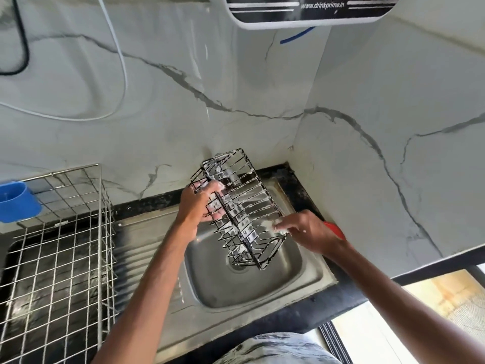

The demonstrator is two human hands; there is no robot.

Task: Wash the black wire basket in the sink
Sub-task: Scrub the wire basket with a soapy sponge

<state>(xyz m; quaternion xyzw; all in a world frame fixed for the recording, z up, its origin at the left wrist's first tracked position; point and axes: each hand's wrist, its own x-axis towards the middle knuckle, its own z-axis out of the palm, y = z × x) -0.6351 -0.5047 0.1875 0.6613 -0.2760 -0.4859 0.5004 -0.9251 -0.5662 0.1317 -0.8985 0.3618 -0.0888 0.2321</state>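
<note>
A black wire basket [252,198], streaked with white soap foam, is held tilted above the steel sink [296,282], its long side running from upper left to lower right. My left hand [195,206] grips the basket's upper left end. On its lower right side, my right hand [307,231] has its foamy fingertips pressed against the wires. Whether that hand holds a scrubber is hidden by foam and blur. The sink drain [237,265] shows under the basket's lower end.
A large steel wire rack [60,245] stands on the black counter at the left, with a blue plastic cup [15,203] at its far corner. A ribbed drainboard [147,248] adjoins the sink. Something red [334,229] lies behind my right hand. A water purifier [301,11] hangs overhead.
</note>
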